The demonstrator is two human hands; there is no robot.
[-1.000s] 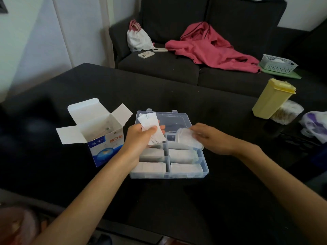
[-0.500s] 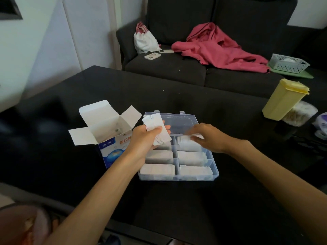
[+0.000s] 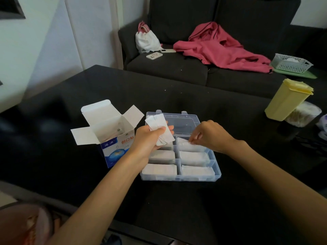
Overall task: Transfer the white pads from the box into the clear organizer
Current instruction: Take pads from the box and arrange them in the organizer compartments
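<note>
A clear organizer (image 3: pixel 216 174) lies open on the black table, its lid flat behind it. Stacks of white pads (image 3: pixel 193 157) fill its compartments. To its left stands the white and blue box (image 3: pixel 115 149) with its flaps open. My left hand (image 3: pixel 150 138) grips a fanned bunch of white pads (image 3: pixel 159 129) above the organizer's back left compartment. My right hand (image 3: pixel 210 135) hovers over the back right compartment, its fingertips pinching the top edge of the pads (image 3: pixel 187 143) lying there.
A yellow lidded container (image 3: pixel 288 100) and a clear tub (image 3: pixel 303 115) stand at the table's right. Behind the table, a dark sofa (image 3: pixel 169 68) carries a red garment (image 3: pixel 221 48), a white bag (image 3: pixel 146 40), a phone (image 3: pixel 154 55) and a mesh basket (image 3: pixel 291 63).
My right hand has brought its pads down into the back right compartment and now touches their edge. My left hand stays put with its bunch. The camera view has shifted a little.
</note>
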